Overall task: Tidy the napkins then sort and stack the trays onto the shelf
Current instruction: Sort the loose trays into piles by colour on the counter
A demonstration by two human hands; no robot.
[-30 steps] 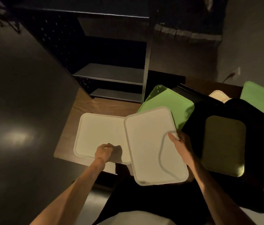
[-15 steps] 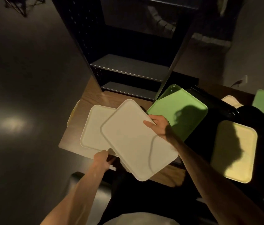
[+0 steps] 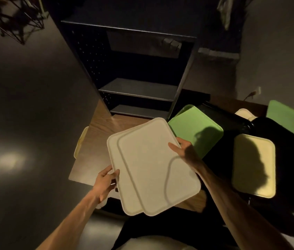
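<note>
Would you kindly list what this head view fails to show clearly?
- Lower white tray: mostly covered by the upper white tray.
- Left hand: fingertips hidden beneath the trays.
- Far green tray: cut by the right edge.
- Black trays: lost in shadow.
- Napkins: none identifiable.

Two white trays [image 3: 153, 166], one overlapping the other, are held above the wooden table's [image 3: 97, 141] near edge. The left hand [image 3: 106, 181] grips their left edge, the right hand [image 3: 186, 152] their right edge.

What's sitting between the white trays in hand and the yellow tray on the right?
In the head view, a green tray on dark trays lies between the white trays and the yellow tray.
</note>
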